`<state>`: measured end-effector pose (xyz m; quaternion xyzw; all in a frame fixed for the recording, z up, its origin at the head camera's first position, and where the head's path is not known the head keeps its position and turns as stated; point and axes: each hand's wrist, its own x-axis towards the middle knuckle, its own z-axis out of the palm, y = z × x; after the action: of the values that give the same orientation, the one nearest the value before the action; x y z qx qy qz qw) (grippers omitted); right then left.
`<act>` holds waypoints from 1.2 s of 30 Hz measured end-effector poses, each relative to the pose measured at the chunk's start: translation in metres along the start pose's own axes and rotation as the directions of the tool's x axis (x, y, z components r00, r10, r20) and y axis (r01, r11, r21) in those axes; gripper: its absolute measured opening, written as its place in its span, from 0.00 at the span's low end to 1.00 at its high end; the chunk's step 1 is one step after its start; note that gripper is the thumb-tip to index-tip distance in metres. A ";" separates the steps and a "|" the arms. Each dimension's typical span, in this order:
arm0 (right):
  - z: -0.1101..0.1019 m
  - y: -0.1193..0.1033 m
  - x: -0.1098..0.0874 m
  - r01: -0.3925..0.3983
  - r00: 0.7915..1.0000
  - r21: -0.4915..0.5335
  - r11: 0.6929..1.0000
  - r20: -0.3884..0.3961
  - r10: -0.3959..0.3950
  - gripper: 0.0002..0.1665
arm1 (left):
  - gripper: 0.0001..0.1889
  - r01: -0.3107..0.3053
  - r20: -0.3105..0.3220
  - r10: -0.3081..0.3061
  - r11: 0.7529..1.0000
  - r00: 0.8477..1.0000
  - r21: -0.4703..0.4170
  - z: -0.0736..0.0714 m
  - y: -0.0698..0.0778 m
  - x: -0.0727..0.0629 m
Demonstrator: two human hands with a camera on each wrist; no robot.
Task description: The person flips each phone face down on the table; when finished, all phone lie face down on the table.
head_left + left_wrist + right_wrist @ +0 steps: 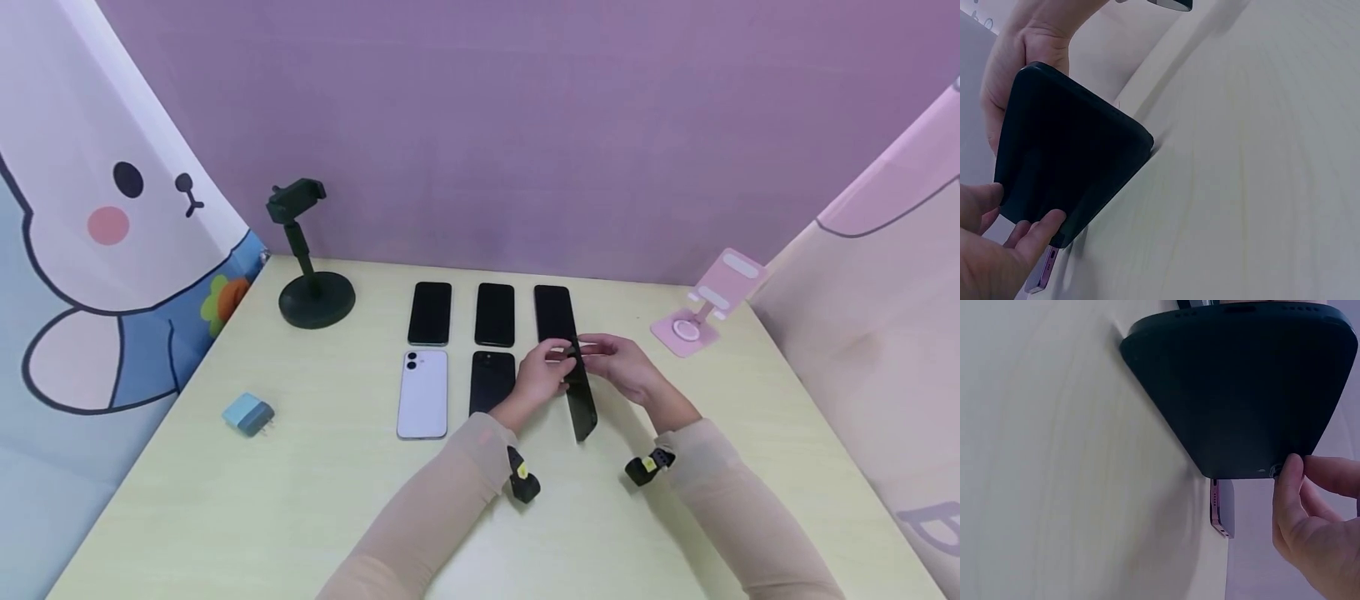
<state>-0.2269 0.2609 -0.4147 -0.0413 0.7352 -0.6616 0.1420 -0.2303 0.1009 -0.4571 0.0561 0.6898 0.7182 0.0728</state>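
A black phone (583,412) is tipped up on its long edge between my two hands, its broad dark face (1072,150) turned to the left wrist camera. My left hand (538,377) grips it from the left near its far end, fingertips on the dark face. From the right, my right hand (621,367) pinches the far upper corner with thumb and fingers, seen beside the phone (1241,394) in the right wrist view. Just beyond lies another black phone (553,310), flat. A black phone (491,379) beside my left hand is partly hidden by it.
Two dark phones (430,312) lie in the back row, and a pale lavender phone (422,396) lies face down in front. A black phone stand (317,298) is at back left, a pink stand (686,331) at right. A blue charger plug (247,413) sits on the left.
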 end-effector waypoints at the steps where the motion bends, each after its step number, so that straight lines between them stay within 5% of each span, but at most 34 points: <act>1: 0.000 0.000 0.000 0.001 1.000 0.009 1.000 -0.001 -0.001 0.29 | 0.13 0.000 0.000 0.000 1.000 1.000 0.000 0.000 0.000 0.000; 10: 0.001 0.008 0.006 -0.001 1.000 0.008 1.000 0.015 0.001 0.28 | 0.14 -0.040 -0.004 0.040 0.999 0.999 0.008 0.000 0.007 -0.001; 17: 0.005 0.018 0.008 -0.024 0.999 -0.093 0.995 0.019 0.026 0.26 | 0.23 -0.084 0.048 0.076 0.977 0.996 0.198 -0.009 0.014 -0.003; 26: 0.002 0.028 0.010 -0.042 0.999 -0.239 0.970 -0.040 0.034 0.22 | 0.23 -0.035 0.074 0.016 0.965 0.997 0.261 -0.018 0.016 0.000; 29: 0.002 0.027 0.012 -0.062 0.997 -0.273 0.960 -0.068 0.045 0.21 | 0.22 -0.029 0.062 0.010 0.948 0.998 0.318 -0.020 0.013 0.001; 36: 0.007 0.020 0.015 -0.132 0.986 -0.399 0.907 -0.150 0.078 0.20 | 0.19 -0.048 0.051 0.025 0.860 0.998 0.508 -0.024 0.005 0.006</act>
<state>-0.2365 0.2534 -0.4376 0.0132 0.8657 -0.4866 0.1172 -0.2409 0.0779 -0.4528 0.1017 0.8519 0.5106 0.0567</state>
